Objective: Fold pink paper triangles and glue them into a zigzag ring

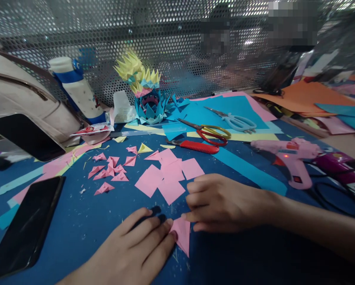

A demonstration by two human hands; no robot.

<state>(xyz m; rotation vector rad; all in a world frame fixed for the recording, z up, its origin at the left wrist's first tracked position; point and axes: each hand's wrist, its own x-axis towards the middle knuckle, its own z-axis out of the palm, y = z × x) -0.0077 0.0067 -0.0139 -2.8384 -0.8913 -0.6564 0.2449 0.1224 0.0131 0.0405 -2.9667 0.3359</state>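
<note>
A small folded pink paper triangle (pixel 182 234) lies on the blue table near its front, its point toward me. My left hand (pixel 135 245) holds the paper's left edge at the fingertips, other fingers resting on the table. On the upper edge are the fingertips of my right hand (pixel 221 202), whose fingers are curled in. Just beyond the hands lie several flat pink paper squares (pixel 171 186), overlapping. Left of those is a loose group of small folded pink pieces (pixel 113 168), with one yellow folded piece (pixel 144 148).
A red-handled cutter (pixel 199 147), red-and-yellow scissors (pixel 214 134) and light-blue scissors (pixel 239 122) lie beyond. A pink glue gun (pixel 293 158) with a cord is at right. Phones (pixel 25 225), a bottle (pixel 79 89) and a paper model (pixel 150 107) stand or lie left and back.
</note>
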